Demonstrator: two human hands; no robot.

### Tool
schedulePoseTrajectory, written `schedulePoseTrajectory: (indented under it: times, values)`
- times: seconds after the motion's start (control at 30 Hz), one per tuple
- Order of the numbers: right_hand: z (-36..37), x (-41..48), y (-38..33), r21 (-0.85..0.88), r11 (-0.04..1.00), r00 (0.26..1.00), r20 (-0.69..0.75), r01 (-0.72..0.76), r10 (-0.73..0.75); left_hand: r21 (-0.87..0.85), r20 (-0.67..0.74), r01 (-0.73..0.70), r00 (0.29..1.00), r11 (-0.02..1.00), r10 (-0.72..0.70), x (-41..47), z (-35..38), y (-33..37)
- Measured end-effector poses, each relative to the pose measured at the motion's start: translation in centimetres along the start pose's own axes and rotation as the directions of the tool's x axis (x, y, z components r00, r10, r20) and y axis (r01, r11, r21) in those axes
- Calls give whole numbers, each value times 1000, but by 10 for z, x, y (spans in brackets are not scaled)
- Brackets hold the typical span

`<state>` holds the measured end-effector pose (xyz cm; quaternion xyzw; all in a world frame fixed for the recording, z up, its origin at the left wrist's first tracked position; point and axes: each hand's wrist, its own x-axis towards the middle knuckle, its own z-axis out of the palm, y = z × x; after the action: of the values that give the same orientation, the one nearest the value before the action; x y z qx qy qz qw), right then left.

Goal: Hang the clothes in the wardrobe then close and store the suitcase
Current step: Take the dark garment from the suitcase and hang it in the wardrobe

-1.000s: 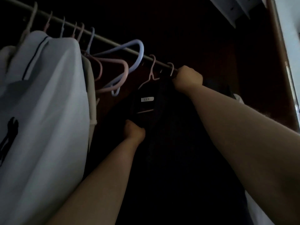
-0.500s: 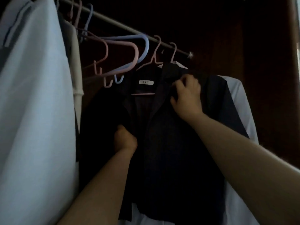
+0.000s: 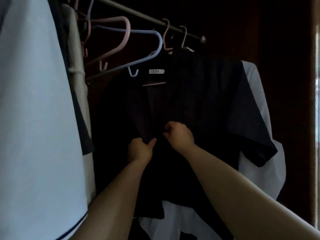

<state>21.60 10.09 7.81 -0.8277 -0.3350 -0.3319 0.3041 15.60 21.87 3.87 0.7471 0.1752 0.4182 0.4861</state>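
Wardrobe interior, dim light. Far left: white polo shirt (image 3: 34,118) hangs from the rail (image 3: 147,19) and fills that edge of the view. Next along, an empty pink hanger (image 3: 110,21) and an empty blue hanger (image 3: 138,32) hang bunched together, free for more clothes.

Centre: dark jacket (image 3: 199,94) hangs from the rail on its own jacket hanger (image 3: 154,84), whose bar shows inside the collar under a small white label (image 3: 156,71). With the jacket on the rail, hanging of this piece looks done. Judged step: tidying the front so it drapes flat.

Left hand (image 3: 141,149): thumb and curled fingers pinch the left front edge just below the lapel. Right hand (image 3: 179,135): fingers curled onto the opposite front edge, just beside the left hand and not touching it. It seems to pinch the cloth, though the dark fabric hides the exact hold. Both hands sit at mid-chest of the jacket, well below collar and hanger, apparently to draw the two edges together.

Right of the jacket, partly behind it: white shirt (image 3: 256,94). Suitcase not in view.
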Motion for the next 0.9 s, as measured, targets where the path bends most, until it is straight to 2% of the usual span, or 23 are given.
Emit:
schedulePoseTrajectory:
  times: [0.1, 0.2, 0.4, 0.5, 0.6, 0.77, 0.9]
  values:
    - [-9, 0, -3, 14, 1000, 1000, 10, 10, -11, -63, 7, -14, 1000, 998, 15, -9, -1, 6]
    - [-16, -4, -1, -45, 998, 994, 104, 45, -40, -184, 78, 10, 997, 983, 5, -16, -2, 13]
    - [-21, -27, 22, -109, 992, 967, 251, 65, -36, -176, 159, -28, 986, 984, 57, -28, 1, 21]
    - [-16, -37, 31, 15, 1000, 978, 208, -2, -1, -163, 145, -26, 988, 986, 50, -33, 6, 19]
    - [-16, -37, 32, 166, 985, 993, 110, -50, 32, -81, 127, -128, 982, 989, 137, -40, 10, 19]
    - [-18, -37, 27, 290, 953, 992, 118, -86, 53, 80, 48, -302, 953, 950, 299, -49, 17, 17]
    - [-21, -41, 26, 370, 919, 986, 143, -135, 88, 134, -77, -296, 948, 946, 307, -51, 20, 17]
